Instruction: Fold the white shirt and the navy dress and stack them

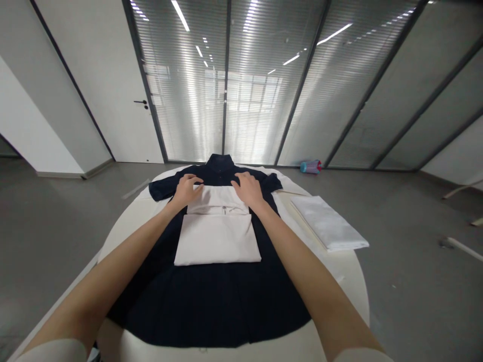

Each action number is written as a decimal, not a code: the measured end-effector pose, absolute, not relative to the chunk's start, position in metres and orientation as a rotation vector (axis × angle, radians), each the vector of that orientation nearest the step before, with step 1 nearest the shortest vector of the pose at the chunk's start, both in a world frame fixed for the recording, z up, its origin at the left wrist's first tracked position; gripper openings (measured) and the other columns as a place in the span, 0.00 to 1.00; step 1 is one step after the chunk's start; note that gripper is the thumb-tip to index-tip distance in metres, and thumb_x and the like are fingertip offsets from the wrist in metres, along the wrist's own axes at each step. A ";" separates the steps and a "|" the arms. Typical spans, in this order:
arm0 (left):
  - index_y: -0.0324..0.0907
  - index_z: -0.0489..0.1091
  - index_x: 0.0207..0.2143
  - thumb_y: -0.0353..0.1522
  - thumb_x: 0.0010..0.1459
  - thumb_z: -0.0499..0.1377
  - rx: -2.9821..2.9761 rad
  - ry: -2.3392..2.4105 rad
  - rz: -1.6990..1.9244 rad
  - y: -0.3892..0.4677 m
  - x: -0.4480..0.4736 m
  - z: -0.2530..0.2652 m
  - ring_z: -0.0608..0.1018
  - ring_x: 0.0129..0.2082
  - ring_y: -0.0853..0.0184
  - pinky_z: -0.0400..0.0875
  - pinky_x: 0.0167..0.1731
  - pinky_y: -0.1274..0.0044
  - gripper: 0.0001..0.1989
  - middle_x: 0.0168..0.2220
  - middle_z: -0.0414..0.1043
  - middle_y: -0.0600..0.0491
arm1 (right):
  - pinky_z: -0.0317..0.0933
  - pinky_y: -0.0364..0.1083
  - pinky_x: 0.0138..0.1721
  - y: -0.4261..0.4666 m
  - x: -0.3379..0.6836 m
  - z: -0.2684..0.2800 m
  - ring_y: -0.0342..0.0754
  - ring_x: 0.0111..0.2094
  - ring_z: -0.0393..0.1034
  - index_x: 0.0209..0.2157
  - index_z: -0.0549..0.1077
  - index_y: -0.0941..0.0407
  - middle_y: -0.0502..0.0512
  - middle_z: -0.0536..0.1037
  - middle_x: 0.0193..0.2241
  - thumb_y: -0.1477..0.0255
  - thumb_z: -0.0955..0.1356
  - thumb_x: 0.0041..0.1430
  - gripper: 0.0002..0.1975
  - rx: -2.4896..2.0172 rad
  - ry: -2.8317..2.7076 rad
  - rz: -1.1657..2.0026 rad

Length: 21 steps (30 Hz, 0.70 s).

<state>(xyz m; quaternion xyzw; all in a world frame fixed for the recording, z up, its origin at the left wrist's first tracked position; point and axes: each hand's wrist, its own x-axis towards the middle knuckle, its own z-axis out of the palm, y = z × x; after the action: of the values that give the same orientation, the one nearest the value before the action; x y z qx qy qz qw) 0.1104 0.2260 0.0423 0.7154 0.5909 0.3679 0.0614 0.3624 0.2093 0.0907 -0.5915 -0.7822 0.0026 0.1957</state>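
Observation:
A folded off-white garment (218, 239) lies on the middle of a dark navy short-sleeved dress (222, 296). The dress is spread flat, with its collar at the far side. My left hand (186, 190) rests at the garment's far left corner, fingers apart and slightly curved. At the far right corner, my right hand (249, 189) touches the same garment, its fingers also spread. A small metallic detail shows near the middle of the garment's upper fold. Too little shows to tell what kind of garment it is.
Under the dress is a round white table (356, 281). A folded white cloth (330, 223) lies at its right edge, slightly overhanging. Behind stands a glass partition with blinds (252, 95). A blue and red object (310, 167) is on the floor by it.

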 end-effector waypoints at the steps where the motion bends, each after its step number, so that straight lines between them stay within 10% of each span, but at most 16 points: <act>1: 0.41 0.78 0.48 0.36 0.60 0.58 2.194 1.743 1.071 0.230 0.120 0.041 0.66 0.60 0.49 0.56 0.63 0.59 0.16 0.55 0.69 0.41 | 0.56 0.54 0.58 0.215 0.352 0.088 0.59 0.59 0.63 0.62 0.65 0.56 0.65 0.68 0.61 0.63 0.55 0.72 0.24 -1.592 -2.237 0.011; 13: 0.40 0.56 0.69 0.44 0.67 0.50 2.415 1.775 0.496 0.217 0.137 -0.005 0.51 0.71 0.51 0.41 0.67 0.58 0.32 0.71 0.49 0.40 | 0.30 0.62 0.69 0.238 0.345 0.011 0.58 0.72 0.37 0.71 0.50 0.57 0.60 0.48 0.72 0.45 0.49 0.68 0.41 -1.652 -2.488 0.277; 21: 0.49 0.62 0.66 0.48 0.66 0.52 2.208 1.790 0.524 0.216 0.112 0.012 0.51 0.71 0.47 0.39 0.65 0.48 0.29 0.70 0.54 0.43 | 0.27 0.67 0.68 0.240 0.362 0.031 0.64 0.72 0.33 0.70 0.53 0.59 0.60 0.47 0.72 0.48 0.49 0.69 0.39 -1.760 -2.388 0.309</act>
<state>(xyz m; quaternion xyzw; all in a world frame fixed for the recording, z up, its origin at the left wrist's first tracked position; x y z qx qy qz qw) 0.1121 0.2162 0.0124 0.7580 0.6143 0.1800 0.1254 0.3616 0.2404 0.0309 -0.5883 -0.7981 0.1034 0.0793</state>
